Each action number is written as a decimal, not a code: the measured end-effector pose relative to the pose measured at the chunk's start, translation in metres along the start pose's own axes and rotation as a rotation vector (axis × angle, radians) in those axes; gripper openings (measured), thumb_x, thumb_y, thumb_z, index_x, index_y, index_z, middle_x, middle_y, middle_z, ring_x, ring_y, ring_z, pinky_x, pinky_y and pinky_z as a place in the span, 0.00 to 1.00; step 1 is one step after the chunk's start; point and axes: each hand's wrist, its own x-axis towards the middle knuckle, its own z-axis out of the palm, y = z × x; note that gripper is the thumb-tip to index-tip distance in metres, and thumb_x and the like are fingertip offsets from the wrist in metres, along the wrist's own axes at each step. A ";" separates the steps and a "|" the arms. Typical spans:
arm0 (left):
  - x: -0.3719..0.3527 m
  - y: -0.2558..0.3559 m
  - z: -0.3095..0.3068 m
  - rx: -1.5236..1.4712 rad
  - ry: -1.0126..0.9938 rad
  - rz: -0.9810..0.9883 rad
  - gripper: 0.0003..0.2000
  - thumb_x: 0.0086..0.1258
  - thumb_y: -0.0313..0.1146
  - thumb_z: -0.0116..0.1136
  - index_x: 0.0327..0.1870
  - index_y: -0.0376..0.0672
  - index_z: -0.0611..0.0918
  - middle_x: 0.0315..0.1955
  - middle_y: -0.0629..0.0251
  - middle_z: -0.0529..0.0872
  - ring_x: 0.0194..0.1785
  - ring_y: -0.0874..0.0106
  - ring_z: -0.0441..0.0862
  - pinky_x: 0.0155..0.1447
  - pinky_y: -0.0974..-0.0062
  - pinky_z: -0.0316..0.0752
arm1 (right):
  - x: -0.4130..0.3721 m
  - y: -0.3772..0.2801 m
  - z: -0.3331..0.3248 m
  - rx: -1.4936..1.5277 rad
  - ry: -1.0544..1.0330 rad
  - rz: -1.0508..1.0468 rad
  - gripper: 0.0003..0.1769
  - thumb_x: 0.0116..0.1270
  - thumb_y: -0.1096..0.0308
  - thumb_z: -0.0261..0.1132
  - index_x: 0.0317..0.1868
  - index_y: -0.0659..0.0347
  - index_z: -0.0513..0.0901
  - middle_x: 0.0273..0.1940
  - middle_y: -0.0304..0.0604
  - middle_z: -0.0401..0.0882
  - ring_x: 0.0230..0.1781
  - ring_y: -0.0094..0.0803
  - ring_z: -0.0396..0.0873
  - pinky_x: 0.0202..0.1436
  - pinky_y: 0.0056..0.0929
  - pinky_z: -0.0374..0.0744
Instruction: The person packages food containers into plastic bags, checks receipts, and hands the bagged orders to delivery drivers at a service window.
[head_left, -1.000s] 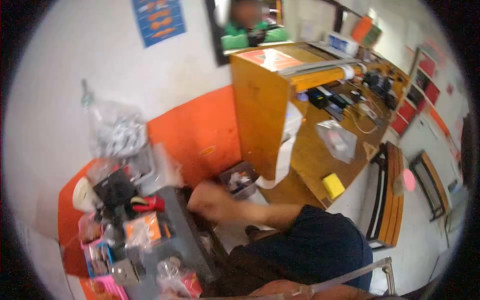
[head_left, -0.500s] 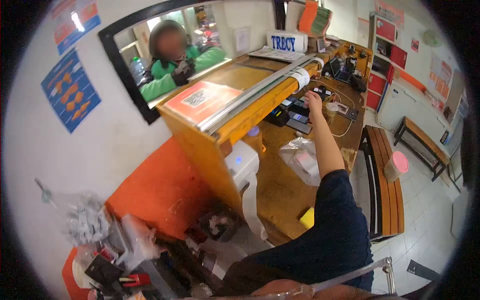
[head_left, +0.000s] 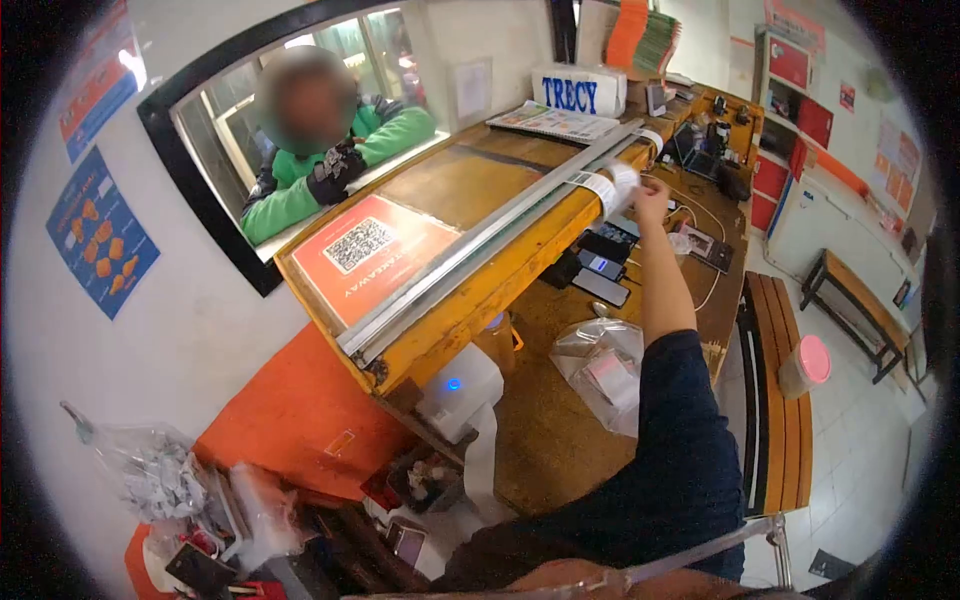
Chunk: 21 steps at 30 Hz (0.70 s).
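Observation:
My right hand [head_left: 652, 203] reaches across the desk to the edge of the raised wooden counter. Its fingers are pinched on a white paper slip [head_left: 622, 182], which is blurred by motion and lies beside another curled slip [head_left: 592, 187] on the metal rail [head_left: 500, 235]. Below the hand, several phones [head_left: 602, 288] lie on the desk. A clear plastic bag [head_left: 600, 375] with something pale inside rests nearer to me. My left hand is out of view.
A person in a green jacket [head_left: 395, 140] leans at the window ledge. A takeaway QR sign [head_left: 365, 250] lies on the counter. The white printer [head_left: 460, 390] trails a long paper strip [head_left: 482, 450]. On the bench [head_left: 775, 430] stands a pink-lidded tub [head_left: 805, 368].
My right hand has come to the counter edge and closed on a paper slip, which now lifts off the rail. The view has shifted, and the person at the window appears nearer.

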 end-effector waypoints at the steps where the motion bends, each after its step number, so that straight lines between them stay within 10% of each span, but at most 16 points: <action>1: -0.001 -0.002 -0.003 -0.002 -0.012 0.000 0.11 0.61 0.31 0.52 0.42 0.34 0.71 0.35 0.59 0.74 0.42 0.66 0.71 0.49 0.70 0.66 | -0.025 -0.044 -0.022 -0.132 0.238 -0.066 0.17 0.51 0.68 0.56 0.42 0.64 0.70 0.32 0.51 0.77 0.34 0.46 0.76 0.40 0.37 0.73; 5: -0.012 -0.020 -0.025 -0.036 -0.083 -0.036 0.11 0.61 0.30 0.52 0.41 0.34 0.71 0.35 0.59 0.74 0.42 0.66 0.71 0.50 0.70 0.66 | -0.101 -0.140 -0.071 0.174 0.382 -0.423 0.19 0.53 0.74 0.60 0.46 0.65 0.68 0.38 0.44 0.70 0.38 0.33 0.70 0.45 0.29 0.69; 9: -0.032 0.007 -0.034 -0.405 -0.305 -0.205 0.06 0.58 0.29 0.54 0.33 0.37 0.74 0.32 0.61 0.74 0.39 0.67 0.71 0.48 0.72 0.65 | -0.286 -0.261 -0.101 0.709 -0.111 -0.339 0.22 0.57 0.79 0.59 0.51 0.62 0.62 0.42 0.41 0.66 0.41 0.26 0.66 0.44 0.21 0.69; 14: -0.033 0.027 -0.060 -0.962 -1.027 -0.086 0.26 0.60 0.47 0.52 0.55 0.40 0.69 0.56 0.54 0.66 0.59 0.60 0.63 0.61 0.66 0.57 | -0.538 -0.330 -0.156 1.083 -1.743 -0.483 0.18 0.58 0.75 0.58 0.49 0.62 0.67 0.45 0.49 0.71 0.42 0.33 0.72 0.43 0.29 0.73; 18: -0.071 -0.022 -0.124 -1.087 -0.806 -0.987 0.21 0.67 0.40 0.43 0.56 0.35 0.66 0.56 0.58 0.68 0.59 0.66 0.65 0.59 0.72 0.60 | -0.676 -0.343 -0.206 1.093 -2.399 -0.302 0.22 0.57 0.77 0.58 0.53 0.62 0.64 0.46 0.44 0.69 0.39 0.27 0.71 0.40 0.26 0.72; 21: -0.095 -0.078 -0.173 -0.941 -0.415 -1.124 0.18 0.69 0.34 0.39 0.55 0.33 0.66 0.52 0.57 0.72 0.55 0.67 0.70 0.56 0.75 0.64 | -0.757 -0.353 -0.238 1.082 -2.677 0.015 0.25 0.57 0.79 0.57 0.55 0.61 0.61 0.44 0.41 0.69 0.36 0.21 0.70 0.37 0.22 0.72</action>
